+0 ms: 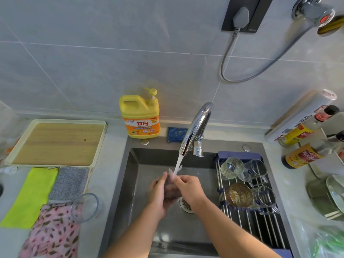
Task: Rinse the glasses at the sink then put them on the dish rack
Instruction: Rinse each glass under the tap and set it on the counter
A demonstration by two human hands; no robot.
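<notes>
Left hand (158, 192): fingers curled around the blurred glass (170, 190), cupping it from the left and below, above the sink (134, 183).
Right hand (188, 189): fingers closed on the same glass from the right, thumb at its upper rim.
Glass in hand: over the sink basin, directly under the faucet (197, 123); detail lost to motion blur.
Water (177, 164): running from the faucet spout onto the glass and both hands.
Dish rack (242, 216): spans the right part of the sink; holds four glasses on their sides, namely a ribbed glass (231, 167), a clear mug (257, 169), an amber glass (240, 195) and a second clear mug (267, 197).
Unwashed glass (85, 207): on the counter (104, 183) left of the sink, lying tilted at the edge of the patterned cloth (54, 231).
Soap bottle (140, 116): behind the sink's left corner, upright.
Sponge (176, 134): behind the sink, just left of the faucet base.
</notes>
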